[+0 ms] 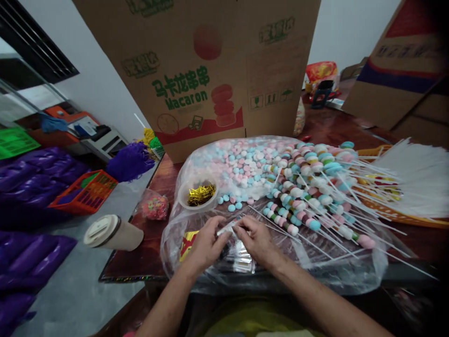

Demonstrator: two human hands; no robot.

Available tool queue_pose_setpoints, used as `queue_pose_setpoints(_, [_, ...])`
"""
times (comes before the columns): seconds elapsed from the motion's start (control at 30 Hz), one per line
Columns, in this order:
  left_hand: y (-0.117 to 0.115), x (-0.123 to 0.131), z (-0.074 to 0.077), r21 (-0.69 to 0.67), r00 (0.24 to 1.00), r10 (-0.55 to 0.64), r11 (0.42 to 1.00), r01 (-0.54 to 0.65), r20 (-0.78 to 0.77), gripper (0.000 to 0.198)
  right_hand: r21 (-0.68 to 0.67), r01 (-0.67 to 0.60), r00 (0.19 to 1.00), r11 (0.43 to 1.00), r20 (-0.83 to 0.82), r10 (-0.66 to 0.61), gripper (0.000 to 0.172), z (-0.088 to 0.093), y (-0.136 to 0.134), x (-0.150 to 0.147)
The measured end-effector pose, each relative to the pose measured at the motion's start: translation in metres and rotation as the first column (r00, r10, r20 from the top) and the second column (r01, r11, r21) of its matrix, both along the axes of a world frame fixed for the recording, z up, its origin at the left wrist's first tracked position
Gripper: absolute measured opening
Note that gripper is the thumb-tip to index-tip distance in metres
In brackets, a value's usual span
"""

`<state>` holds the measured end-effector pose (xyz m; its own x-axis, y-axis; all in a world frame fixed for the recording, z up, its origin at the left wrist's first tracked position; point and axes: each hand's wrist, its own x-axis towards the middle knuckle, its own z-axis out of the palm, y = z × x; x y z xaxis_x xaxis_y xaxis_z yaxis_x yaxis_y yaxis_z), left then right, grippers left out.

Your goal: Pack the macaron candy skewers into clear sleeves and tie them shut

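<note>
Between the fingertips of my left hand and my right hand is a small clear plastic bag, pinched from both sides. Under my hands lies a pile of shiny clear plastic bags. A yellow and red packet shows partly beside my left hand. Just beyond it stands a clear bowl with gold twist ties inside. To the right of my right hand, many skewers of pink, white and blue candies on white sticks lie heaped. Loose pink and blue candies spread on plastic sheeting.
A tall cardboard box stands behind the candies. At right, an orange basket bears a stack of white sticks. A lidded cup and a bag of pink pieces stand near the table's left edge. Purple bags fill the floor at left.
</note>
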<state>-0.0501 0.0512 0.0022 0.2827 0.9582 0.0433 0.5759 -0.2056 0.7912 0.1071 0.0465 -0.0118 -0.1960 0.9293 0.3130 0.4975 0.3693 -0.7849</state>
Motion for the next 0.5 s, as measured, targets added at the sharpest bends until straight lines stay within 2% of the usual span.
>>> queue_pose_setpoints(0.03, [-0.005, 0.002, -0.008, -0.042, 0.997, 0.063, 0.997, -0.062, 0.041, 0.024, -0.016, 0.036, 0.999, 0.999, 0.0, -0.036, 0.019, -0.004, -0.006, 0.001])
queue_pose_setpoints(0.1, [-0.011, 0.008, -0.02, -0.103, 0.994, 0.09, 0.991, -0.082, 0.069, 0.017, -0.043, 0.082, 0.997, 0.996, 0.017, -0.081, 0.02, -0.011, -0.016, 0.007])
queue_pose_setpoints(0.17, [-0.014, 0.016, -0.023, -0.096, 0.998, 0.008, 0.995, -0.003, 0.058, 0.018, -0.071, 0.106, 0.994, 0.992, 0.043, -0.103, 0.026, -0.015, -0.022, 0.014])
queue_pose_setpoints(0.27, [-0.015, 0.025, -0.02, -0.062, 0.988, -0.146, 0.987, 0.149, 0.05, 0.024, -0.131, 0.133, 0.99, 0.982, 0.073, -0.125, 0.038, -0.014, -0.024, 0.03])
queue_pose_setpoints(0.33, [-0.015, 0.027, -0.018, -0.064, 0.981, -0.179, 0.981, 0.183, 0.07, 0.029, -0.157, 0.162, 0.985, 0.974, 0.078, -0.152, 0.042, -0.012, -0.027, 0.048])
queue_pose_setpoints(0.4, [-0.016, 0.024, -0.02, -0.059, 0.985, -0.151, 0.986, 0.156, 0.088, 0.033, -0.114, 0.235, 0.967, 0.965, 0.129, -0.221, 0.042, -0.014, -0.032, 0.072])
queue_pose_setpoints(0.43, [-0.016, 0.021, -0.021, -0.045, 0.987, -0.131, 0.99, 0.136, 0.092, 0.034, -0.067, 0.293, 0.943, 0.954, 0.185, -0.277, 0.038, -0.017, -0.035, 0.086])
queue_pose_setpoints(0.47, [-0.017, 0.018, -0.023, -0.021, 0.988, -0.122, 0.992, 0.124, 0.091, 0.035, 0.041, 0.35, 0.877, 0.936, 0.337, -0.343, 0.033, -0.022, -0.039, 0.098])
queue_pose_setpoints(0.5, [-0.017, 0.015, -0.024, 0.012, 0.989, -0.123, 0.992, 0.122, 0.086, 0.035, 0.11, 0.379, 0.769, 0.919, 0.514, -0.379, 0.028, -0.028, -0.042, 0.11])
